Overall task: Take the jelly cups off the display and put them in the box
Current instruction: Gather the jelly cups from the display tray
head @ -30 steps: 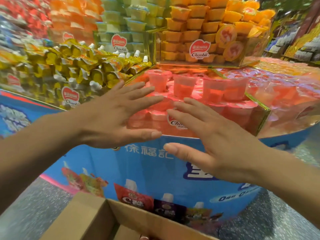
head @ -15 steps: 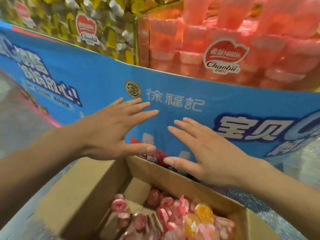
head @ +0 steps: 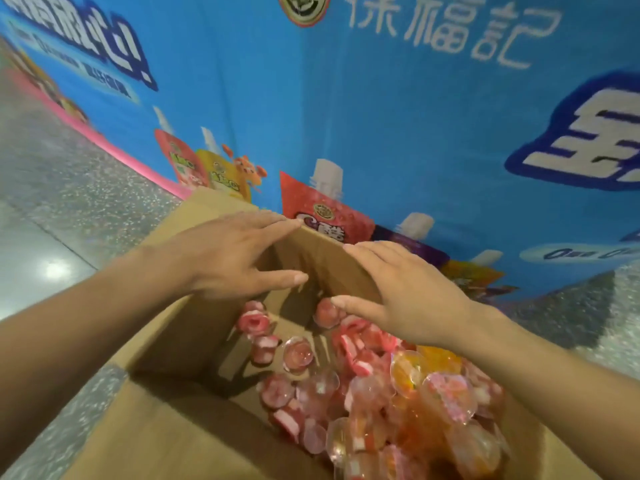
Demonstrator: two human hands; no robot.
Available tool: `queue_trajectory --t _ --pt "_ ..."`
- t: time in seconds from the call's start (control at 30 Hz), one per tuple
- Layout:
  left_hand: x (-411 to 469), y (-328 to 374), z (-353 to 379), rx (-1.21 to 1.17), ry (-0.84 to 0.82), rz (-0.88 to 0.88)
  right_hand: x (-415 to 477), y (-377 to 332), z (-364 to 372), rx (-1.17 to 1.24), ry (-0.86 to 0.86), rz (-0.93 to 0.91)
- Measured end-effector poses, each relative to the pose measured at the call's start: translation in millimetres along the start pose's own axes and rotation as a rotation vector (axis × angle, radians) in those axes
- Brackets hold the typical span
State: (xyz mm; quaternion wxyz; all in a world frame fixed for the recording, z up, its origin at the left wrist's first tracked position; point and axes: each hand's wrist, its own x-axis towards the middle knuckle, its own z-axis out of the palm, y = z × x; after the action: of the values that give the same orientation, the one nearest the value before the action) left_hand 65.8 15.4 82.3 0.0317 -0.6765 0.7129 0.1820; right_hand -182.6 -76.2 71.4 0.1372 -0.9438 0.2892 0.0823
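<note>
An open cardboard box (head: 180,348) stands on the floor below me. It holds several pink and orange jelly cups (head: 377,396), heaped toward its right side. My left hand (head: 228,254) hovers flat over the box's far left corner, fingers spread, holding nothing. My right hand (head: 405,289) hovers flat over the far wall of the box, palm down and empty. The jelly cups on the display are out of view above.
The blue printed skirt of the display stand (head: 381,116) rises right behind the box. A pink strip runs along its base at the left. Grey speckled floor (head: 62,209) lies to the left and right of the box.
My view has dropped from the display's pink jelly cups down to the box. Both empty hands have come down with it and now hover over the box.
</note>
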Motion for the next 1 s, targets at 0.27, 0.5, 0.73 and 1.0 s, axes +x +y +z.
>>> queue_trajectory --t 0.27,0.5,0.73,1.0 --pt "24 -12 64 0.001 -0.216 -0.064 25 12 64 0.012 -0.113 0.009" --pt "45 -24 108 0.019 -0.288 -0.058 43 20 122 0.039 -0.245 0.008" --pt "47 -30 141 0.043 -0.371 -0.073 52 4 175 0.035 -0.343 -0.031" --pt "41 -43 164 0.016 -0.41 -0.122 52 -5 206 0.097 -0.406 -0.013"
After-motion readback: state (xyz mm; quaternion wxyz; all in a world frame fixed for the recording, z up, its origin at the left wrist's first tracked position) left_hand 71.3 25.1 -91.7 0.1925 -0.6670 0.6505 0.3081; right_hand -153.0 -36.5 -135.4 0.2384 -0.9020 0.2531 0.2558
